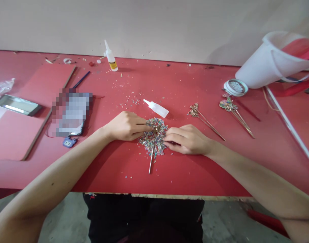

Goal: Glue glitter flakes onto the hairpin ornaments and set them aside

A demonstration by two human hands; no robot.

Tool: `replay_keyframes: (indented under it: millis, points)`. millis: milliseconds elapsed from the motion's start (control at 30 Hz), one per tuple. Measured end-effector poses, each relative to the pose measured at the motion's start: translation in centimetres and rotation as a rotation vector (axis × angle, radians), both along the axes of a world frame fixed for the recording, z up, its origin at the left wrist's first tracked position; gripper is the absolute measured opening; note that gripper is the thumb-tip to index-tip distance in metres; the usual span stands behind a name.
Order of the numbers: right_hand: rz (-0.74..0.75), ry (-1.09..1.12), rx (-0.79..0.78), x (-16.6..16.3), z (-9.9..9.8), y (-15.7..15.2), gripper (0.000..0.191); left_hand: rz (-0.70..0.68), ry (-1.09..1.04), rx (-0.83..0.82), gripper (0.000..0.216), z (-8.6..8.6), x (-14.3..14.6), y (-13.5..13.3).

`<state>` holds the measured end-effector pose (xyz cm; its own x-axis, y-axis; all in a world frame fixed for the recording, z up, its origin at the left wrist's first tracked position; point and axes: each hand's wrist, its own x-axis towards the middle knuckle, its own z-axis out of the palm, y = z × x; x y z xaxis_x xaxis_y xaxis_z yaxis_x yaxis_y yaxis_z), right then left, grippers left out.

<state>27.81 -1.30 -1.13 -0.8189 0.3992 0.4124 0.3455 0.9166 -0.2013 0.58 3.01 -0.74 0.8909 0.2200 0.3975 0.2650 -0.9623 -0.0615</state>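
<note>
A gold metal hairpin [151, 158] lies with its ornamental head in a pile of small, many-coloured shiny chips [158, 151], its stem pointing toward me. From the left, my left hand [130, 126] reaches in with its fingers closed on the hairpin's head. My right hand [186, 139] rests at the pile's right edge, fingers bent together with the tips among the chips; what they pinch is too small to tell. Just beyond the pile, a small white glue bottle [158, 109] lies on its side.
Two more hairpins lie to the right: a bare gold one [195, 111] and one covered with coloured chips [229, 104]. Behind them are a round tub [235, 87] and a white bucket [258, 64]. An upright glue bottle [111, 60] stands at the back. A phone [74, 114] lies left.
</note>
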Motion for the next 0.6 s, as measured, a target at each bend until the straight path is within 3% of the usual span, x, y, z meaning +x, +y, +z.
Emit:
replay_keyframes:
  millis: [200, 400, 600]
  points:
    - [-0.123, 0.041, -0.028, 0.07, -0.24, 0.11, 0.008, 0.015, 0.007, -0.011, 0.030, -0.04, 0.01, 0.02]
    - [-0.002, -0.015, 0.013, -0.13, 0.04, -0.04, 0.010, -0.006, -0.027, -0.011, 0.028, -0.02, 0.08, 0.02]
    - [-0.046, 0.017, -0.017, -0.05, 0.04, -0.01, 0.009, 0.006, 0.000, -0.018, 0.029, -0.11, -0.02, 0.03]
